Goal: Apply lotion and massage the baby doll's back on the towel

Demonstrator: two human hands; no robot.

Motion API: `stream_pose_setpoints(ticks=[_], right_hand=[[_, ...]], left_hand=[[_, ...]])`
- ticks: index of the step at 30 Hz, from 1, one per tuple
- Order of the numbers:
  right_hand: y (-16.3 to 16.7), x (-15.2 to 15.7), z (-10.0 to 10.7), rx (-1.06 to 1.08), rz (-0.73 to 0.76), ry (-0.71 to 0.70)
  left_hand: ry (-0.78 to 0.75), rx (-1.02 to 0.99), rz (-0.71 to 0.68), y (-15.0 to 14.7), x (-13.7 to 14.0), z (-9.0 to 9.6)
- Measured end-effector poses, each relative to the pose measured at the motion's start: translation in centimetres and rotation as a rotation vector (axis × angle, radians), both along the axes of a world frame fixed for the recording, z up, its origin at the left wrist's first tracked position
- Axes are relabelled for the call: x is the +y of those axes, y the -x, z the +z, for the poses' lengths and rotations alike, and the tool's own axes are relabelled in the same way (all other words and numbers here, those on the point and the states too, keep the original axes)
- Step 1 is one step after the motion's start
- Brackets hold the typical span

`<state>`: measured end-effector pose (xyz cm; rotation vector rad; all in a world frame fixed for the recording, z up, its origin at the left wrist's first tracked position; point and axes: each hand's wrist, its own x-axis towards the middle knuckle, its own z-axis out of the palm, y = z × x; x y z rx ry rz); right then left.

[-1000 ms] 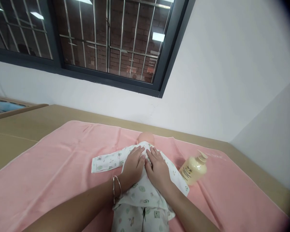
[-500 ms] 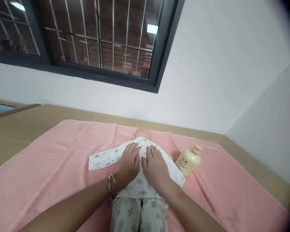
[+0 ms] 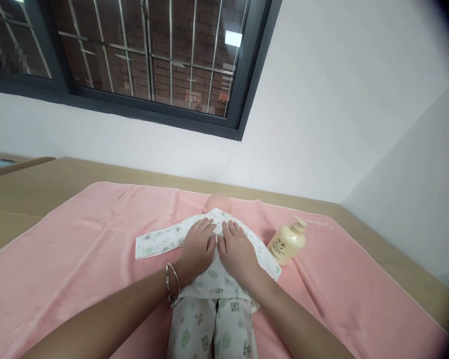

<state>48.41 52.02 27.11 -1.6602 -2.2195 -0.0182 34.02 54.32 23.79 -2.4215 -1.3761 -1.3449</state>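
A baby doll (image 3: 218, 203) lies on a pink cloth (image 3: 101, 219) with its head toward the wall; only the back or top of the head shows. It wears a white printed top (image 3: 213, 279) and matching trousers (image 3: 232, 326). My left hand (image 3: 198, 245) rests flat on the left of the top's upper part, fingers stretched out. Beside it, my right hand (image 3: 237, 249) lies flat on the right of the top. The two thumbs are close together near the middle. The top's sleeves spread out to both sides.
A pale yellow pump bottle (image 3: 287, 243) leans by the right sleeve. The cloth covers a wooden-coloured surface (image 3: 78, 172) against a white wall (image 3: 303, 109). Above is a dark-framed window (image 3: 232, 127) with metal bars. A wooden edge (image 3: 30, 163) stands at far left.
Both hands stay flat on the top, with barely any movement. The whole view has shifted slightly, so things appear a little further left and up.
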Motion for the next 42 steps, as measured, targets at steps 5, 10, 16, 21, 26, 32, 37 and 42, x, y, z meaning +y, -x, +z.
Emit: stream_pose_setpoints(ticks=[5, 10, 16, 21, 26, 32, 37, 42], right_hand=[[-0.2, -0.7, 0.6, 0.027, -0.016, -0.007], [-0.9, 1.2, 0.1, 0.115, -0.036, 0.011], [-0.9, 1.8, -0.5, 0.049, 0.045, -0.008], [-0.1, -0.3, 0.0, -0.018, 0.005, -0.098], [-0.4, 0.0, 0.1, 0.031, -0.028, -0.078], [-1.5, 2.3, -0.5, 0.021, 0.054, -0.009], [-0.7, 0.8, -0.3, -0.05, 0.044, -0.072], [0.3, -1.0, 0.4, -0.073, -0.05, -0.094]], left_hand=[[0.003, -0.049, 0.052, -0.1, -0.5, 0.5], [0.109, -0.047, 0.078, -0.2, 0.3, 0.1], [0.067, 0.015, -0.015, 0.1, 0.5, -0.2], [-0.025, -0.014, -0.046, 0.1, -0.3, 0.5], [0.074, -0.026, 0.059, 0.0, 0.0, 0.2], [0.141, 0.022, 0.028, 0.1, 0.8, -0.4], [-0.026, -0.021, -0.005, 0.2, 0.1, 0.0], [-0.061, -0.06, 0.018, 0.1, -0.5, 0.5]])
